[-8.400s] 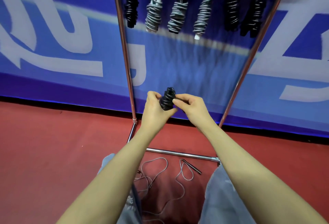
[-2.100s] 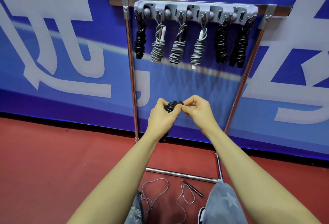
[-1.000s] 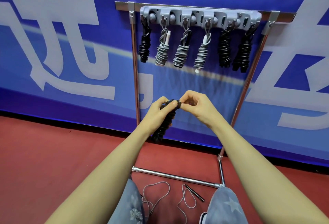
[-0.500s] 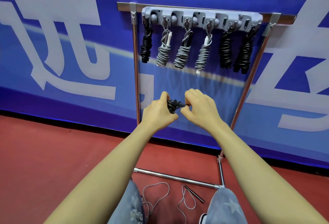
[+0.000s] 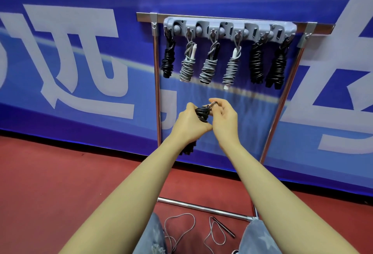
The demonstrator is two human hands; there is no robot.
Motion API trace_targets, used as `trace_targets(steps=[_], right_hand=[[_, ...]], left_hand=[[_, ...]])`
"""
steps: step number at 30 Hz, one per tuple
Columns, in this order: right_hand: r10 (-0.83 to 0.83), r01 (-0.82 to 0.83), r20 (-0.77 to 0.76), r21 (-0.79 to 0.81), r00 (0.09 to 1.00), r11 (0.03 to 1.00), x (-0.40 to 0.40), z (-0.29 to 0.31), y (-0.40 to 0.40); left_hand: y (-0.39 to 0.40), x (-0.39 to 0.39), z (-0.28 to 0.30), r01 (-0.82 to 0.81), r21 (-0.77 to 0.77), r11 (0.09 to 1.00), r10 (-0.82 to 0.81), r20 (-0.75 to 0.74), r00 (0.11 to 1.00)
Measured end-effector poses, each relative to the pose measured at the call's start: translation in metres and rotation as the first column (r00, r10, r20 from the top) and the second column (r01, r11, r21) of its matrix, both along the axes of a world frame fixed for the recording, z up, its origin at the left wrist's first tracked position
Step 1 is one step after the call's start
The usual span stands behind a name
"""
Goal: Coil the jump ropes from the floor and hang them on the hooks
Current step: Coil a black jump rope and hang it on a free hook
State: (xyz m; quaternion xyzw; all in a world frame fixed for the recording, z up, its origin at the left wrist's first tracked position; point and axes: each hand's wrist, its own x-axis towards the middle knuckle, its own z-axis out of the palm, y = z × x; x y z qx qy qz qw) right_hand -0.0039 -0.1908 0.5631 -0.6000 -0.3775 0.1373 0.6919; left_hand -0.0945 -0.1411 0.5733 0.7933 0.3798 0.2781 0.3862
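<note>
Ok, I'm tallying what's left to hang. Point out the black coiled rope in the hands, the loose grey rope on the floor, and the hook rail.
black coiled rope (image 5: 202, 112): head view, top coils between the hands.
loose grey rope (image 5: 177, 226): head view, floor loop.
hook rail (image 5: 230, 28): head view, grey body.

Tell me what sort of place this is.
Probably a sports hall or gym: red sports flooring, a blue banner with big white lettering along the wall, and a metal rack whose grey hook rail holds coiled jump ropes.
</note>
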Motion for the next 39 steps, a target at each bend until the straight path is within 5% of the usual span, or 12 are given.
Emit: trace_targets(steps=[9, 20, 26, 30, 33, 39], right_hand=[[-0.051, 0.050, -0.034, -0.034, 0.998, 0.998, 0.007, 0.026, 0.003], [-0.186, 0.171, -0.095, -0.143, 0.978, 0.975, 0.029, 0.034, 0.011], [-0.136, 0.135, -0.052, -0.021, 0.989, 0.991, 0.044, 0.068, -0.001], [-0.121, 0.126, -0.057, 0.089, 0.991, 0.988, 0.053, 0.082, -0.010], [-0.094, 0.098, -0.051, 0.086, 0.994, 0.991, 0.062, 0.091, -0.011], [-0.187, 0.188, 0.085, 0.004, 0.979, 0.982, 0.095, 0.111, -0.017]], left_hand=[[-0.001, -0.005, 0.022, 0.089, 0.012, 0.996, -0.088, -0.072, 0.994], [-0.012, 0.000, 0.026, 0.086, 0.215, 0.973, -0.035, -0.230, 0.973], [-0.016, 0.021, 0.040, 0.035, 0.322, 0.946, -0.013, -0.069, 0.998], [-0.013, 0.037, 0.047, 0.150, 0.222, 0.963, -0.166, 0.055, 0.985], [-0.006, 0.053, 0.056, 0.171, 0.108, 0.979, -0.188, 0.176, 0.966], [0.005, 0.093, 0.083, 0.108, 0.166, 0.980, -0.158, 0.328, 0.931]])
